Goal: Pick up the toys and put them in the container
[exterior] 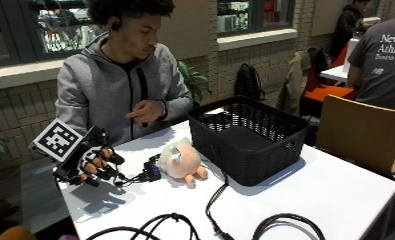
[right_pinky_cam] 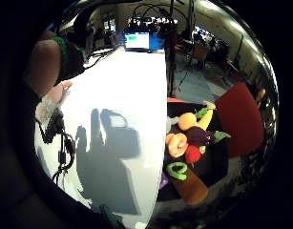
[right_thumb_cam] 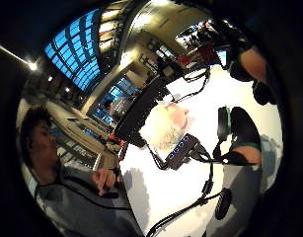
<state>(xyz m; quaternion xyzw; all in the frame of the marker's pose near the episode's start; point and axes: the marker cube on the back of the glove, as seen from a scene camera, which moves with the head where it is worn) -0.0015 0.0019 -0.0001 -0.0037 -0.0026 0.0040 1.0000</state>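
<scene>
The white surface (exterior: 330, 190) carries everything, and the gloved right hand (exterior: 94, 165) hangs above its near corner at the person's side, fingers loosely curled and holding nothing, its shadow lying on the surface just below it. The largest thing on the surface is the black mesh container (exterior: 250, 137), well apart from the hand, on the far side of the toy; nothing shows inside it from the outside view. Between the hand and the container lies the plush toy (exterior: 182, 162), pink with a pale fuzzy top and short orange legs, resting on the surface just beside the container's near wall and not touched by the hand; the thumb side palm view shows it too, lying beside a small black box. Black cables (exterior: 210, 207) run over the surface from near the toy toward the front edge. In the little finger side palm view a heap of plush fruit and vegetable toys (right_pinky_cam: 191, 140) lies beyond the edge of the surface, away from the hand. The person's bare hand (exterior: 146, 111) is raised before the chest. No writing on the toy or the container can be read.
</scene>
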